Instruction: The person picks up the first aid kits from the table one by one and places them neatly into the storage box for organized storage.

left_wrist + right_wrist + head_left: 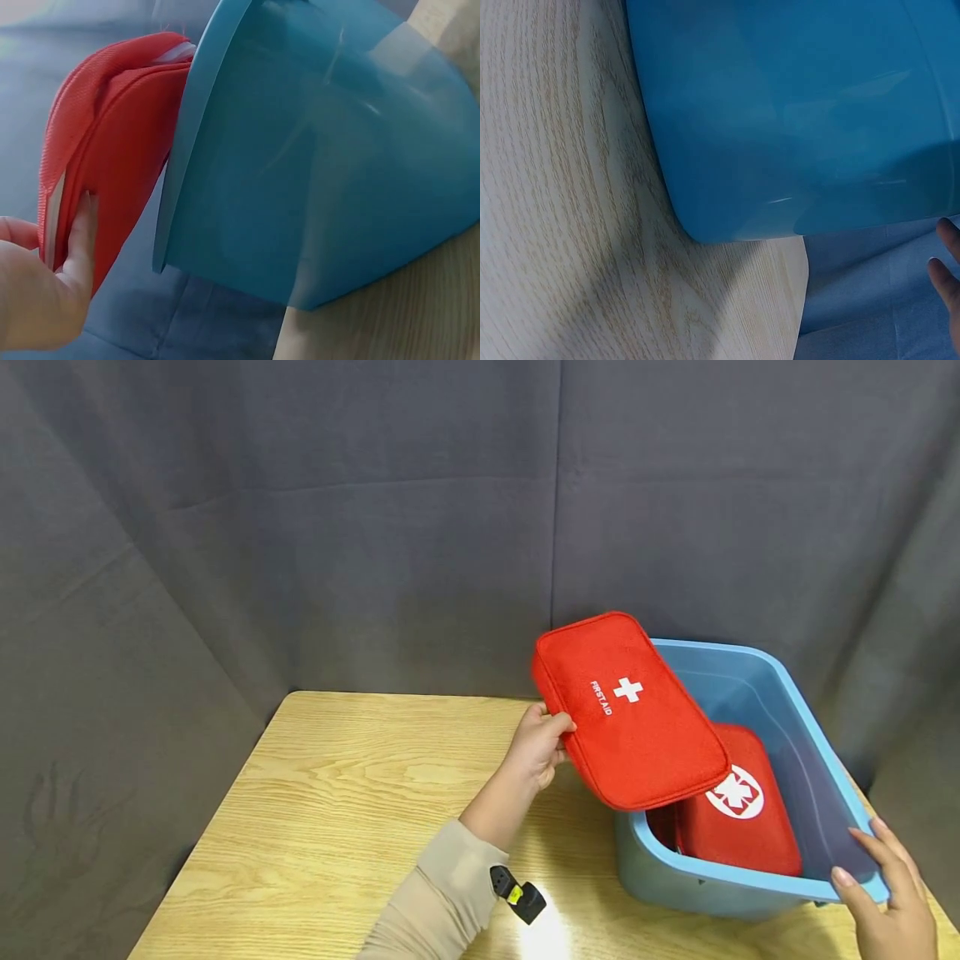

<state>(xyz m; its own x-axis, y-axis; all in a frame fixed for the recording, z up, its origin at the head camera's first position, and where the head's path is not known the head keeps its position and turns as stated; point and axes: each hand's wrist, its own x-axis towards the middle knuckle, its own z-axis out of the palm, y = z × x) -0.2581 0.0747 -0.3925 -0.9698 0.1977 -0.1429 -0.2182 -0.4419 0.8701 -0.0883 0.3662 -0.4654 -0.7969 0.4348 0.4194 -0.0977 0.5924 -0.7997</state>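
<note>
A red pouch (pixel 637 718) with a white cross and "FIRST AID" lettering hangs tilted over the left side of a blue plastic bin (pixel 825 739). My left hand (pixel 538 747) pinches its left edge, thumb on the lettered face. In the left wrist view, the pouch (pixel 124 157) shows side-on beside the bin's rim, in the left hand's (pixel 45 289) grip. Inside the bin lies a second red case (pixel 738 835) with a white round emblem, partly hidden by the pouch. My right hand (pixel 896 893) is at the bin's near right corner, fingers spread and extended at the rim.
The bin stands at the right part of a light wooden table (pixel 337 802). Behind the table hangs a grey curtain (pixel 412 568), which also runs down both sides. A small black and yellow device (pixel 517 895) sits at my left sleeve.
</note>
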